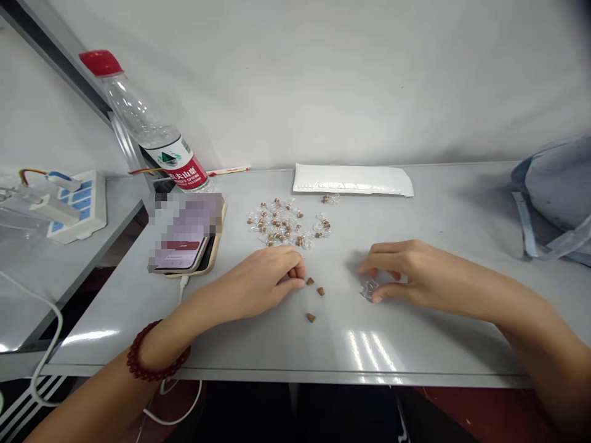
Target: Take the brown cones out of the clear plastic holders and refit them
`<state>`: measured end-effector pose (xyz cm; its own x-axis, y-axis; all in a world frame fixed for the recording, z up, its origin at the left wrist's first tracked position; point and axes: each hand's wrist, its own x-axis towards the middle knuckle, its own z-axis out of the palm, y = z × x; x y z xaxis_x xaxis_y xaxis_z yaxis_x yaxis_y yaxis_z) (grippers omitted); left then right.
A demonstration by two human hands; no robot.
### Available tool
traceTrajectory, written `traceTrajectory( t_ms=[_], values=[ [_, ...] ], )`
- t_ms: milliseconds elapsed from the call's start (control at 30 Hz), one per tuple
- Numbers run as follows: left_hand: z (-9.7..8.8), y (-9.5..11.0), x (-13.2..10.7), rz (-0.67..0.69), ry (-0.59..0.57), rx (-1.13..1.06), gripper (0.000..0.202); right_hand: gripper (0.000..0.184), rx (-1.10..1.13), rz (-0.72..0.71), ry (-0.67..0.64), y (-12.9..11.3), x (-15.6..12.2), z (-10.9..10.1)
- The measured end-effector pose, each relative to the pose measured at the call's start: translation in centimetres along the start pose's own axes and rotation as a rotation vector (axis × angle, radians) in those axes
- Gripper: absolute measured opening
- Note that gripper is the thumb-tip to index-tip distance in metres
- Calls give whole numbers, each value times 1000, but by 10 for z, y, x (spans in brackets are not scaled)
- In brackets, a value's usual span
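Your right hand [401, 274] clamps a clear plastic piece [368, 289] — your left hand [252, 283], fingertips [300, 283] together, sits beside three brown bits [320, 291] — below a heap of brown-tipped clear pieces [286, 224] on the gray table [415, 215], near a tilted water bottle [138, 111].

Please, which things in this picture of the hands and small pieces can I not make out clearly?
Head view only:
What the left hand may hold: hidden by its fingers.
Part of the clear plastic piece: covered by the right hand's fingers.
The phone screen: blurred by a mosaic.
The pile of small pieces: too small for exact shapes.
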<state>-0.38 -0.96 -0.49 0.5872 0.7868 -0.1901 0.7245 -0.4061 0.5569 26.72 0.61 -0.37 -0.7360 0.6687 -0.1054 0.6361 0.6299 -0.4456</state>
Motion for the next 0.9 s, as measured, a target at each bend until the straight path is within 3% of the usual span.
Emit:
traceTrajectory(
  t_ms=[367,667,900],
  values=[
    [1,8,2,-1,44,-173,11,21,-96,21,89,-16,15,12],
    [18,12,8,123,280,-278,2,18,112,-32,165,-34,21,20],
    [19,10,8,156,361,-332,1,17,225,-70,201,-31,22,20]
  ],
)
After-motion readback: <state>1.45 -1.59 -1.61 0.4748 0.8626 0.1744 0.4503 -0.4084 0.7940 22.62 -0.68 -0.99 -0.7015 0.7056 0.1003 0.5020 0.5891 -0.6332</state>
